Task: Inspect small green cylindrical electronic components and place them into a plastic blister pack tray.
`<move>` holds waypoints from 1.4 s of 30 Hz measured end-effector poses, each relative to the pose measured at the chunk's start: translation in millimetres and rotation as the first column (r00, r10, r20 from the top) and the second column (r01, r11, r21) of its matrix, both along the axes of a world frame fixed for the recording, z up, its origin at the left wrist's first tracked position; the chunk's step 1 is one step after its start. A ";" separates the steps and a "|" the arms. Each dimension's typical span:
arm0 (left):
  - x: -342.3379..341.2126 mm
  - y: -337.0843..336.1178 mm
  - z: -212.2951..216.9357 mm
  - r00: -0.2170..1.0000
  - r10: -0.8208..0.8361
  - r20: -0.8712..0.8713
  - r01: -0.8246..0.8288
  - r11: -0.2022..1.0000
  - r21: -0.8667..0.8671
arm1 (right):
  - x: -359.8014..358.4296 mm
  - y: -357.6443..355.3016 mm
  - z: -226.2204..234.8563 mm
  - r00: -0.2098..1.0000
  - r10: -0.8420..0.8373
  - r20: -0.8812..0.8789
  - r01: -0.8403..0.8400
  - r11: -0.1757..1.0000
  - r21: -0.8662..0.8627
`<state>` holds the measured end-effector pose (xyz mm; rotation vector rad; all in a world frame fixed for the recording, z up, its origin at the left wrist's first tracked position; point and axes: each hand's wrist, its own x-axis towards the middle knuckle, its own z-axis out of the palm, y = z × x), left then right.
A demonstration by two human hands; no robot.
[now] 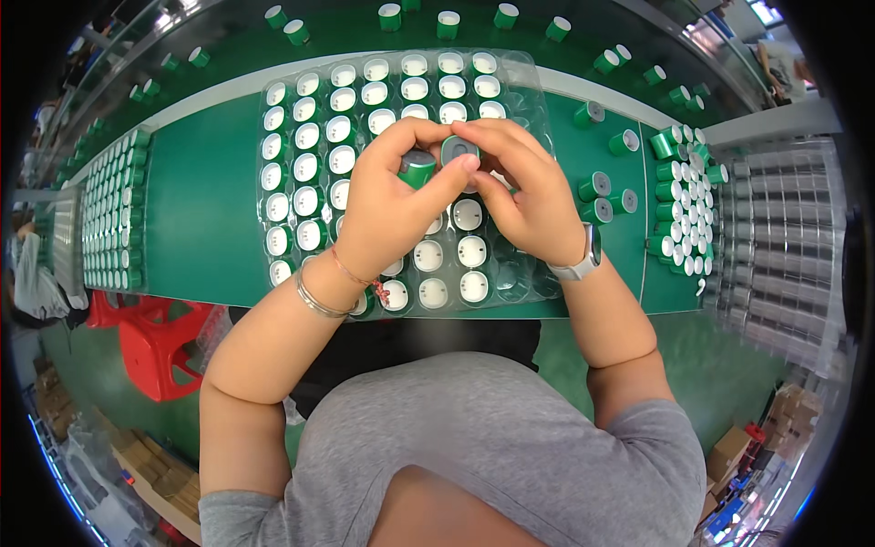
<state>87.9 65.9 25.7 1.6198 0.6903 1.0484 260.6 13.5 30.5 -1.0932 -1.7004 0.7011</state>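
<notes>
Above a clear plastic tray [550,191], my two hands meet. My left hand [387,196] is closed around a short green cylinder [419,170] with a grey end, tucked into its palm side. Between both hands is a second green cylinder [460,151], its grey end facing up. My left thumb presses near its edge, and my right hand [529,196] grips it from the other side with bent fingers. Under my hands the tray carries rows of green cylinders with white ends, such as a white-ended cylinder [473,251]. My hands hide part of those rows.
Several loose cylinders [595,185] with grey ends stand right of the tray. A dense cluster of white-ended cylinders [684,210] lies farther right, beside stacked clear trays [775,246]. Another filled tray [114,219] sits far left. More cylinders [447,25] line the green strip beyond. A red stool [157,351] stands lower left.
</notes>
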 end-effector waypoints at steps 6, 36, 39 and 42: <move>3.6 2.0 -0.9 1.000 -0.005 0.005 0.006 0.995 -0.101 | -1.3 0.5 -3.5 0.982 -0.055 0.182 0.029 0.989 0.145; -20.8 9.9 1.9 0.974 -0.182 0.132 0.184 0.983 0.000 | 10.5 -6.0 -0.6 0.994 0.070 -0.084 -0.069 0.998 0.014; -17.7 13.6 -0.1 0.976 -0.179 0.122 0.150 0.965 0.214 | 12.2 -6.9 -0.8 0.988 0.070 -0.139 -0.080 0.995 -0.067; -19.6 14.6 -0.1 0.958 -0.205 0.201 0.171 0.969 0.177 | 12.7 -5.1 -2.3 0.986 0.086 -0.143 -0.092 0.995 -0.037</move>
